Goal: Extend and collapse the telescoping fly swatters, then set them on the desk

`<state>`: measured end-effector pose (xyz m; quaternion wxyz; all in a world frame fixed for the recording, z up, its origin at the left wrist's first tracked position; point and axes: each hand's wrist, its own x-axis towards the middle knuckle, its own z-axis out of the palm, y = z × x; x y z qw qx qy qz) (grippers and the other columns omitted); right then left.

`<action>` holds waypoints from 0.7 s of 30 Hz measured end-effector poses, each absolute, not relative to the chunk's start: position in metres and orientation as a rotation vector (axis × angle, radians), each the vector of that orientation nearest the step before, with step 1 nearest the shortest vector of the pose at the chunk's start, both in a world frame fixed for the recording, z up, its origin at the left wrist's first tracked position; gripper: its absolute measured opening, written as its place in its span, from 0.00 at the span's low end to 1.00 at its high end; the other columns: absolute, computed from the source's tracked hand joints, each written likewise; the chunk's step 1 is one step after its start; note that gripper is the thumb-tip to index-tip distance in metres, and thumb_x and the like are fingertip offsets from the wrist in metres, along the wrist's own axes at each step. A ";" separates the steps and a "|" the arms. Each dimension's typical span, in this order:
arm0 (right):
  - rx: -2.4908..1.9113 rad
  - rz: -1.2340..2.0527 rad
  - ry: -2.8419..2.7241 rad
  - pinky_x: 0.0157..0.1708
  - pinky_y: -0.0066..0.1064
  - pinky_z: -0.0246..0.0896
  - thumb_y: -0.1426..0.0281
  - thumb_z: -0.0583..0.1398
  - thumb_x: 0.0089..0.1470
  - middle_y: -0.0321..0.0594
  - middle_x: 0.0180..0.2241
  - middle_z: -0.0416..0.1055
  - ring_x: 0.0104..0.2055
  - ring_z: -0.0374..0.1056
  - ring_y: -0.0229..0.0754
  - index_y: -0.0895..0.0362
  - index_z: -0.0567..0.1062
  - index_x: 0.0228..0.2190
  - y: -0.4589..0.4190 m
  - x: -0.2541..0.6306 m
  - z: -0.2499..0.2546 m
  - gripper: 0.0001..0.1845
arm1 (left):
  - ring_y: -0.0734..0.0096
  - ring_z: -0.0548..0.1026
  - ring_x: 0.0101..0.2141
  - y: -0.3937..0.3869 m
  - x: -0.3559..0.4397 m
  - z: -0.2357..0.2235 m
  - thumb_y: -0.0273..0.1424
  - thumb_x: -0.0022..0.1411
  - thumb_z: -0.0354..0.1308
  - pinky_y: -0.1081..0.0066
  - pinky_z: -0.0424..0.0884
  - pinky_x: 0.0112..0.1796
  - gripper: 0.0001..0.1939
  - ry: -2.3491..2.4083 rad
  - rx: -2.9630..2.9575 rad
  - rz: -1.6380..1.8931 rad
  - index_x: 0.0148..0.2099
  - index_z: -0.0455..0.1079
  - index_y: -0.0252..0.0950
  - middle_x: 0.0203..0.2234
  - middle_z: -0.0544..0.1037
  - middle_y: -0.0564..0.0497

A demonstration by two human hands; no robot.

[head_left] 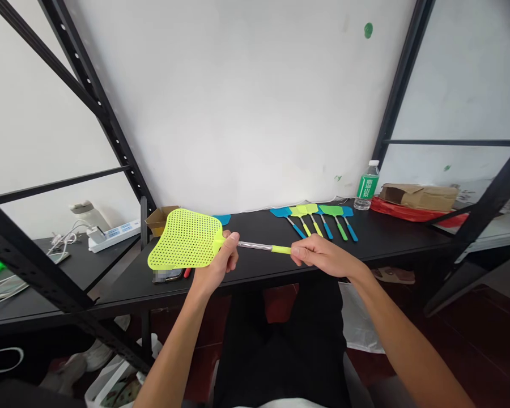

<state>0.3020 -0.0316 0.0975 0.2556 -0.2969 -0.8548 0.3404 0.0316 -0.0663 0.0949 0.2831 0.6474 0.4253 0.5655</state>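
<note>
My left hand (223, 255) grips the swatter (187, 241) by its neck (218, 243), my right hand (325, 256) its three-o'clock handle (281, 249); best keep both aligned.

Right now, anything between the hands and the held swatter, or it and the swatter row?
Nothing visible: left hand and right hand hold the swatter, with only bare desk between its shaft and the row.

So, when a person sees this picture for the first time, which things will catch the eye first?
Probably the large yellow-green fly swatter, held above the desk by the left hand near its head and the right hand on its grip. Next, the row of blue, yellow and green swatters at the desk's back, to the right, then the green-labelled bottle beyond them.
</note>
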 end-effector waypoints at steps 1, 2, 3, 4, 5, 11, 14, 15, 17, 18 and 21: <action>-0.802 0.930 -2.325 0.24 0.31 0.41 0.51 0.50 0.65 0.31 0.19 0.51 0.22 0.46 0.35 0.57 0.69 0.24 -0.032 0.302 0.098 0.27 | 0.75 0.60 0.15 -0.067 0.032 0.095 0.42 0.68 0.52 0.70 0.59 0.21 0.19 1.133 1.742 1.514 0.26 0.58 0.40 0.10 0.60 0.58; -0.800 0.937 -2.328 0.24 0.31 0.41 0.51 0.50 0.65 0.30 0.19 0.51 0.22 0.46 0.35 0.57 0.68 0.24 -0.032 0.302 0.098 0.27 | 0.75 0.60 0.14 -0.067 0.032 0.095 0.42 0.68 0.52 0.70 0.59 0.21 0.19 1.130 1.749 1.515 0.26 0.58 0.40 0.10 0.60 0.58; -0.798 0.948 -2.331 0.24 0.31 0.41 0.50 0.49 0.65 0.30 0.19 0.50 0.22 0.46 0.35 0.57 0.68 0.24 -0.032 0.303 0.098 0.27 | 0.75 0.60 0.14 -0.067 0.031 0.095 0.42 0.68 0.52 0.70 0.60 0.21 0.19 1.131 1.755 1.518 0.26 0.58 0.40 0.10 0.60 0.58; -0.794 0.961 -2.331 0.24 0.31 0.41 0.50 0.49 0.65 0.30 0.19 0.50 0.22 0.45 0.35 0.57 0.67 0.24 -0.032 0.303 0.097 0.28 | 0.75 0.60 0.14 -0.068 0.031 0.096 0.42 0.68 0.52 0.71 0.60 0.22 0.19 1.136 1.759 1.521 0.26 0.58 0.40 0.10 0.60 0.58; -0.788 0.977 -2.331 0.24 0.31 0.41 0.50 0.49 0.65 0.30 0.19 0.50 0.21 0.45 0.34 0.57 0.67 0.23 -0.032 0.303 0.097 0.28 | 0.75 0.60 0.14 -0.068 0.031 0.096 0.42 0.68 0.52 0.70 0.61 0.22 0.19 1.142 1.762 1.522 0.26 0.58 0.40 0.10 0.60 0.58; -0.737 1.130 -2.284 0.24 0.31 0.40 0.50 0.50 0.65 0.30 0.18 0.50 0.21 0.45 0.34 0.57 0.65 0.22 -0.029 0.305 0.095 0.29 | 0.74 0.60 0.15 -0.072 0.032 0.101 0.42 0.67 0.51 0.70 0.63 0.23 0.19 1.170 1.799 1.519 0.25 0.57 0.40 0.09 0.60 0.58; -0.710 1.188 -2.280 0.23 0.31 0.40 0.49 0.50 0.65 0.30 0.18 0.49 0.21 0.45 0.33 0.58 0.65 0.21 -0.029 0.305 0.094 0.29 | 0.74 0.60 0.15 -0.075 0.030 0.102 0.42 0.67 0.51 0.70 0.63 0.24 0.20 1.175 1.826 1.518 0.24 0.56 0.40 0.09 0.59 0.58; -0.703 1.199 -2.286 0.23 0.31 0.40 0.49 0.50 0.65 0.30 0.17 0.49 0.21 0.45 0.33 0.58 0.65 0.21 -0.029 0.306 0.094 0.30 | 0.74 0.60 0.15 -0.076 0.029 0.102 0.42 0.68 0.51 0.70 0.64 0.24 0.21 1.171 1.834 1.512 0.24 0.56 0.40 0.09 0.59 0.58; -0.692 1.212 -2.301 0.23 0.31 0.40 0.48 0.50 0.65 0.30 0.17 0.49 0.21 0.45 0.34 0.57 0.65 0.20 -0.030 0.306 0.094 0.30 | 0.74 0.60 0.15 -0.077 0.028 0.102 0.43 0.68 0.51 0.70 0.64 0.25 0.22 1.170 1.837 1.503 0.23 0.55 0.40 0.09 0.59 0.58; -0.688 1.214 -2.307 0.23 0.31 0.40 0.48 0.50 0.64 0.30 0.17 0.49 0.21 0.45 0.34 0.57 0.65 0.20 -0.030 0.307 0.095 0.31 | 0.74 0.60 0.15 -0.077 0.027 0.102 0.43 0.67 0.51 0.70 0.64 0.25 0.22 1.175 1.835 1.500 0.23 0.54 0.40 0.09 0.59 0.58; -0.682 1.207 -2.319 0.23 0.31 0.40 0.48 0.50 0.65 0.30 0.17 0.49 0.21 0.44 0.33 0.57 0.64 0.20 -0.030 0.308 0.095 0.31 | 0.74 0.59 0.15 -0.078 0.028 0.102 0.44 0.67 0.52 0.70 0.63 0.24 0.22 1.188 1.827 1.493 0.24 0.54 0.40 0.09 0.59 0.58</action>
